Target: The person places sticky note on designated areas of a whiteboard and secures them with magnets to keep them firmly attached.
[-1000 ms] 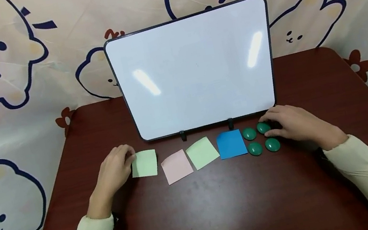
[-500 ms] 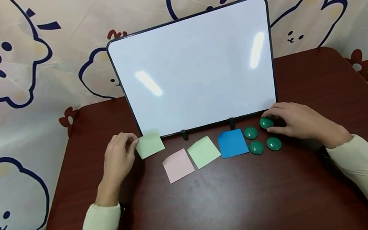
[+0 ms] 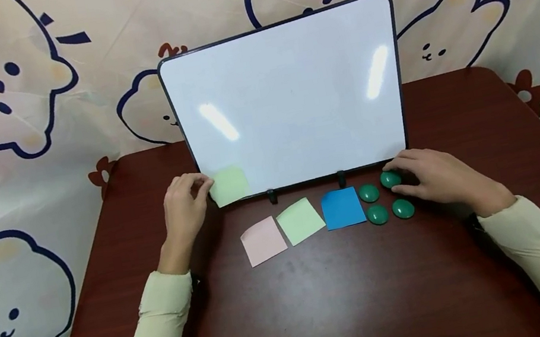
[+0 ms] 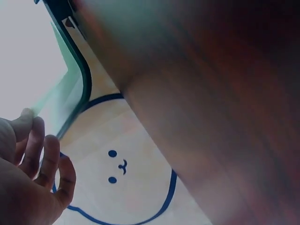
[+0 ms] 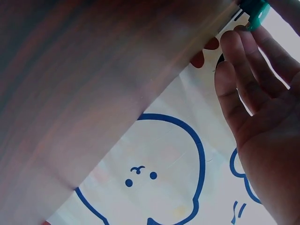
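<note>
My left hand point(image 3: 183, 215) pinches one edge of a light green sticky note point(image 3: 230, 184) between thumb and fingertips. The note lies over the lower left corner of a whiteboard point(image 3: 290, 98); whether it presses flat against the board I cannot tell. In the left wrist view the pale note point(image 4: 72, 75) looks see-through beside the board's dark frame. My right hand point(image 3: 437, 178) holds a round green magnet point(image 3: 389, 179) between thumb and fingers, below the board's right corner. The magnet point(image 5: 257, 18) is at the fingertips in the right wrist view.
On the brown table point(image 3: 295, 308) lie a pink sticky note point(image 3: 263, 241), another light green note point(image 3: 301, 221) and a blue note point(image 3: 343, 208) in a row. Several green magnets point(image 3: 377, 214) sit right of the blue one. Two black feet point(image 3: 272, 196) support the board.
My left hand has lifted the light green note off the table and carried it up and right onto the board's lower left corner. The right hand with its magnet has shifted only slightly upward.
</note>
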Action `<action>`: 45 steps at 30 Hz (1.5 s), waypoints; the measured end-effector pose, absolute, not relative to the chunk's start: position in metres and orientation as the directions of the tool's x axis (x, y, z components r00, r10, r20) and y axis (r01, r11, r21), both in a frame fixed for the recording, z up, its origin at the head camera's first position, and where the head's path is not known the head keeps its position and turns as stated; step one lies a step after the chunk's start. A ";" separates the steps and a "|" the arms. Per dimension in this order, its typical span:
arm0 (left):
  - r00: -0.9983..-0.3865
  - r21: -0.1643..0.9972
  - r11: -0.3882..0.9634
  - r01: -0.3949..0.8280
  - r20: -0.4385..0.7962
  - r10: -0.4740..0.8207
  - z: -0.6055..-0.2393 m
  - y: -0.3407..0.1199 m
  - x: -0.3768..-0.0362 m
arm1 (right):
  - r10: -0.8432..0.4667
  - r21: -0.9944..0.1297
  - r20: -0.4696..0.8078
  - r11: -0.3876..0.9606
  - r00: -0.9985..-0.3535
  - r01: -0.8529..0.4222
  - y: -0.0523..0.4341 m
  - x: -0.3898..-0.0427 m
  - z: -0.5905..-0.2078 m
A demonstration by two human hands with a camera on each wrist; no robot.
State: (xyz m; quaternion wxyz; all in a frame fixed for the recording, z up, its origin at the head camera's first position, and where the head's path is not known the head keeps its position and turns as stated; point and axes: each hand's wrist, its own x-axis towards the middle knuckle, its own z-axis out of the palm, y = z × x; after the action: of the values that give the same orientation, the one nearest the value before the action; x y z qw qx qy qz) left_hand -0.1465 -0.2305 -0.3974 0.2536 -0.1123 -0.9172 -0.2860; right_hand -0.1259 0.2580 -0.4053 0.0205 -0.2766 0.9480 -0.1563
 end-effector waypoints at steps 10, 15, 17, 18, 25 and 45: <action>-0.854 0.481 0.821 0.307 0.521 0.014 -0.394 -0.214 -0.160 | -0.528 -0.311 0.065 0.796 -0.847 -0.520 0.260 -0.126 -0.407; -0.851 0.464 0.832 0.303 0.525 0.017 -0.395 -0.210 -0.164 | -0.534 -0.302 0.078 0.792 -0.842 -0.531 0.261 -0.126 -0.407; -0.853 0.467 0.833 0.296 0.523 0.009 -0.394 -0.209 -0.166 | -0.534 -0.297 0.084 0.792 -0.841 -0.533 0.261 -0.126 -0.407; -0.854 0.471 0.833 0.292 0.521 0.005 -0.394 -0.208 -0.167 | -0.534 -0.294 0.085 0.793 -0.841 -0.534 0.260 -0.127 -0.406; -0.852 0.481 0.831 0.279 0.524 -0.017 -0.395 -0.202 -0.170 | -0.532 -0.253 0.159 0.792 -0.832 -0.555 0.257 -0.127 -0.404; -0.799 0.347 0.889 0.300 0.600 0.036 -0.395 -0.198 -0.168 | -0.606 -0.212 0.394 0.672 -0.691 -0.710 0.187 -0.124 -0.398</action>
State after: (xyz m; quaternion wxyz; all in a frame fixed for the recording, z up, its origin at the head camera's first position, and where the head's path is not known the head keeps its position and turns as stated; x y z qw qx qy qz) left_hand -0.1681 -0.1985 -0.3954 0.3035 -0.0909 -0.9231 -0.2178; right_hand -0.1238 0.1869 -0.3985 -0.1468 -0.3646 0.9024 -0.1767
